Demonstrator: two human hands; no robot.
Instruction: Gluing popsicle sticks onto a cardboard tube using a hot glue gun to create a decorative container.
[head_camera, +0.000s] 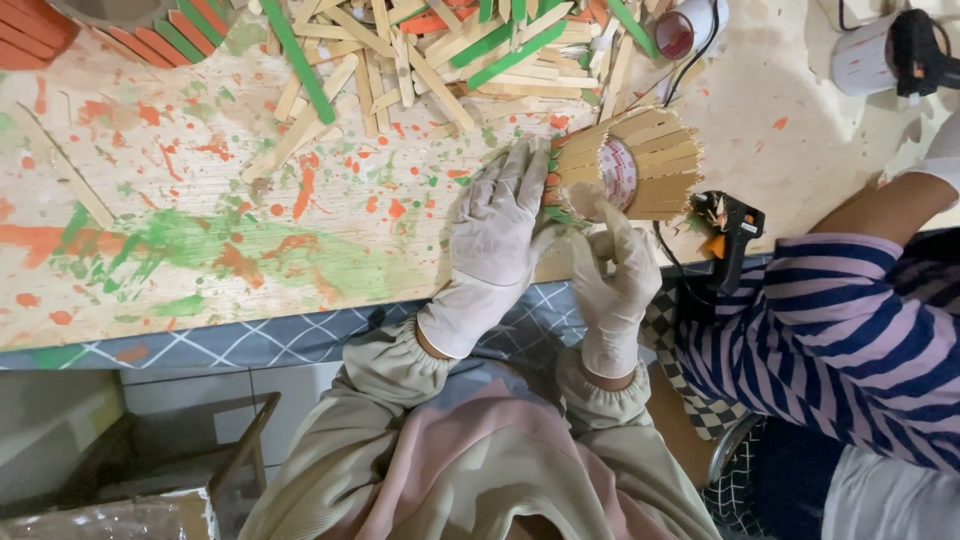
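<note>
Both my hands wear white gloves. My left hand (495, 225) lies flat against the left side of a round container clad in upright wooden craft sticks (630, 165), which lies tipped on the paint-spattered board (200, 200). My right hand (615, 275) grips the container's near rim from below, thumb up against the sticks. A red and white label shows inside the container's mouth.
A heap of plain, green and orange craft sticks (440, 50) covers the board's far side. A black glue gun (728, 230) lies right of the container. A person in a striped sleeve (850, 330) sits at my right. Two white cups (865, 55) stand far right.
</note>
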